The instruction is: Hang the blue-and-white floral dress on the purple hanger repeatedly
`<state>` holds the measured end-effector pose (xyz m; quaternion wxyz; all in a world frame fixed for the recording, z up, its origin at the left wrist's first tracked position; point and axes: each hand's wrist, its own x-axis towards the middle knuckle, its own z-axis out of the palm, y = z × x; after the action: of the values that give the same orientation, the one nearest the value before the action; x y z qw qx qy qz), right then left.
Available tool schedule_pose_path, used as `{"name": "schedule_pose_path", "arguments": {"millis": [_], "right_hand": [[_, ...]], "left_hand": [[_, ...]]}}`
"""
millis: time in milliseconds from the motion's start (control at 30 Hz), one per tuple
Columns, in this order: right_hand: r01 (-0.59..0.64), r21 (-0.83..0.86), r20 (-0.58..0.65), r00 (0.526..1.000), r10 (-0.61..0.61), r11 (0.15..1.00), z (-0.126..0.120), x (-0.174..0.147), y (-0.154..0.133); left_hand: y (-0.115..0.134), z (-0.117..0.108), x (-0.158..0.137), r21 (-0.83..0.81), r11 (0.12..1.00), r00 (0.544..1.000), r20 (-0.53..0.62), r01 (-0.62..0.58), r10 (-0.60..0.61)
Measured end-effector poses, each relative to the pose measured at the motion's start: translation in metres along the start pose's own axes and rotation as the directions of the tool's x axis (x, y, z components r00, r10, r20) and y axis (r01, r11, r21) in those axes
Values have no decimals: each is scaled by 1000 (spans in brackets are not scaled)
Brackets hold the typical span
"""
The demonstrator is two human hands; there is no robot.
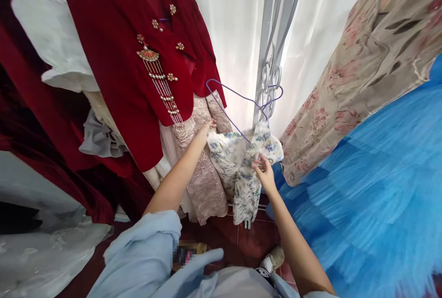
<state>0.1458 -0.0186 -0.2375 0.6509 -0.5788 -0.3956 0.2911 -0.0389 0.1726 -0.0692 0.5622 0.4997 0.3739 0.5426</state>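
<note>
- Between a dark red velvet jacket [127, 58] and a blue tulle gown [362, 183], the head view looks down on two bare hands at a blue-and-white floral-print garment [242, 174]; whether it is a top or a short dress, I cannot tell.
- At the garment's neckline is a purple wire hanger [238, 93], tilted, with one end jutting bare towards the jacket. Judging by that slant, the wire carries only part of the cloth, which would be why the hands support the rest.
- The left hand [210, 127] seems to pinch the garment's upper corner on the jacket side, though blur hides the exact grip. Held out this way, the top edge lies spread rather than drooping.
- The right hand [264, 171] lies against the front of the garment, fingers bent and slightly parted. I cannot tell whether it pinches the fabric or only presses it; probably it steadies the cloth.
- Below the jacket hangs a pink brocade skirt [203, 183], perhaps paired with it as one outfit. A beaded tassel brooch [160, 79] sits on the jacket's front, presumably for show.
- Behind the hanger, a white curtain [224, 26] probably serves as a backdrop or screen.
- Beside the tulle gown hangs a pale floral gown [331, 95], overlapping it, likely to save space.
</note>
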Motion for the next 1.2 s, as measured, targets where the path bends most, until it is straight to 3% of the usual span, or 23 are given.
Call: {"name": "schedule_pose_path", "arguments": {"millis": [67, 133, 200, 233, 333, 400, 433, 500, 533, 567, 600, 667, 767, 867, 933, 1000, 1067, 1133, 1200], "right_hand": [[-47, -10, 167, 985, 48, 999, 12, -6, -4], [-85, -49, 354, 930, 97, 995, 26, -14, -8], [-73, -98, 484, 868, 112, 992, 34, -21, -13], [-56, -112, 514, 851, 106, 992, 34, -24, -18], [-3, -119, 579, 812, 72, 993, 11, -28, -39], [34, -147, 637, 768, 69, 989, -17, -30, -61], [52, -168, 653, 754, 72, 984, -33, -31, -74], [63, -191, 633, 771, 74, 980, -62, -36, -101], [54, -195, 610, 788, 78, 979, -75, -39, -114], [40, -191, 592, 802, 83, 981, -88, -43, -126], [22, -188, 584, 806, 93, 982, -99, -47, -136], [-13, -179, 593, 796, 118, 984, -118, -57, -153], [-44, -175, 593, 793, 141, 984, -138, -70, -167], [-33, -159, 542, 832, 115, 987, -151, -82, -172], [-26, -161, 493, 864, 103, 987, -161, -89, -172], [-37, -169, 416, 903, 105, 985, -176, -96, -167], [-55, -158, 312, 944, 103, 986, -197, -100, -159], [-67, -137, 189, 978, 92, 988, -219, -103, -150], [-84, -126, 81, 992, 94, 988, -236, -103, -144]], "left_hand": [[-32, 22, -36, 47, 997, 991, 113, 63, -68], [-63, 45, -72, 104, 990, 966, 233, 92, -114], [-87, 63, -102, 182, 981, 908, 396, 68, -137], [-94, 67, -114, 238, 971, 858, 501, -14, -110], [-100, 64, -133, 316, 928, 687, 720, -197, -99], [-101, 52, -139, 298, 947, 543, 818, -121, -188], [-104, 45, -143, 292, 955, 445, 862, -48, -241], [-114, 30, -151, 325, 943, 234, 914, 65, -331], [-121, 23, -157, 360, 929, 153, 917, 85, -369], [-128, 16, -162, 394, 916, 100, 911, 80, -400], [-134, 11, -166, 416, 907, 79, 904, 58, -420], [-142, 1, -171, 423, 906, 103, 902, -18, -420], [-142, -10, -167, 421, 887, 207, 900, -190, -383], [-136, -20, -159, 455, 816, 319, 880, -356, -352], [-132, -26, -153, 492, 781, 363, 859, -386, -361], [-123, -32, -146, 502, 797, 362, 850, -336, -382], [-106, -38, -138, 456, 857, 330, 868, -240, -370], [-82, -42, -127, 367, 919, 306, 899, -141, -312], [-54, -43, -111, 277, 957, 322, 917, -86, -236]]}}
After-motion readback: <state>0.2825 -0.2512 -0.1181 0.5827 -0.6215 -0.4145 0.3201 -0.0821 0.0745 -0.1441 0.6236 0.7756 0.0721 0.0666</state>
